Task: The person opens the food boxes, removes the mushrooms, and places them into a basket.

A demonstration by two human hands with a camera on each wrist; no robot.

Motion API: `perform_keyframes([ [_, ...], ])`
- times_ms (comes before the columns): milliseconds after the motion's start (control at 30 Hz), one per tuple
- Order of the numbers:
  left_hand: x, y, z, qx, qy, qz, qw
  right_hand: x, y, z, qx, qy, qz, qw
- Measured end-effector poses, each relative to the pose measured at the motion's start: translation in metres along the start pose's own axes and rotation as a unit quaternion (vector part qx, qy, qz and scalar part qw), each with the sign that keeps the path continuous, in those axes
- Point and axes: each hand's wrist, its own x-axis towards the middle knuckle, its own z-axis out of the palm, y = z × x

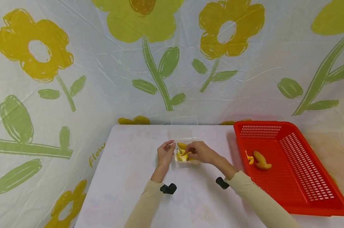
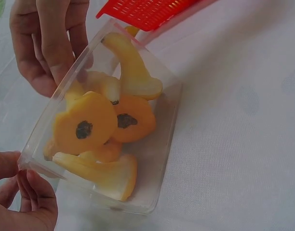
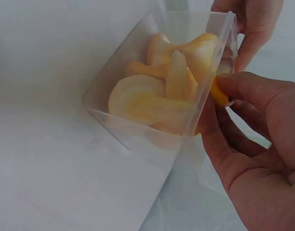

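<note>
A clear plastic box (image 1: 185, 164) stands on the table, with several yellow mushroom-shaped pieces (image 2: 85, 122) in it, pale on some sides and dark-spotted on others. At one corner of its rim my left hand (image 1: 165, 154) pinches the box between thumb and fingers. My right hand (image 1: 201, 152) reaches over the opposite side of the box. In the right wrist view, its thumb and fingers pinch a yellow piece (image 3: 220, 94) with a dark tip, right at the rim. The fingers hide much of that piece.
To the right a red plastic basket (image 1: 297, 158) holds brown, lumpy pieces (image 1: 260, 158) and a small yellow piece (image 1: 249, 158). A clear lid-like sheet (image 1: 184, 121) stands behind the box. Flower-printed cloth (image 1: 103, 79) hangs behind the white table (image 1: 126, 190).
</note>
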Motion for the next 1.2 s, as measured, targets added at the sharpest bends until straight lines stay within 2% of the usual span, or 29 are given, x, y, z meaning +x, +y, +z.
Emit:
perform_keyframes([
  [200,0.000,0.000,-0.001,0.008,-0.001,-0.003,1.0000,-0.008,-0.001,-0.011,0.020,-0.008,0.016,1.000],
  [367,-0.001,0.000,-0.001,0.011,-0.003,-0.010,0.9999,-0.014,0.003,-0.018,0.017,0.018,0.023,0.999],
  [467,-0.001,0.000,-0.001,0.009,-0.004,-0.007,0.9999,-0.020,0.005,-0.024,0.038,0.027,0.039,0.998],
  [667,-0.001,0.001,-0.001,0.004,0.000,-0.003,1.0000,-0.032,0.005,-0.038,0.128,0.023,0.083,0.988],
  [767,-0.002,0.001,-0.001,0.006,-0.002,-0.005,1.0000,-0.039,0.005,-0.045,0.154,0.033,0.096,0.983],
  [1000,-0.002,0.002,0.000,0.008,-0.002,-0.005,1.0000,-0.057,0.015,-0.067,0.163,0.057,0.121,0.978],
  [1200,-0.003,0.003,-0.001,0.022,-0.002,-0.014,0.9997,-0.078,0.031,-0.087,0.174,0.089,0.155,0.968],
])
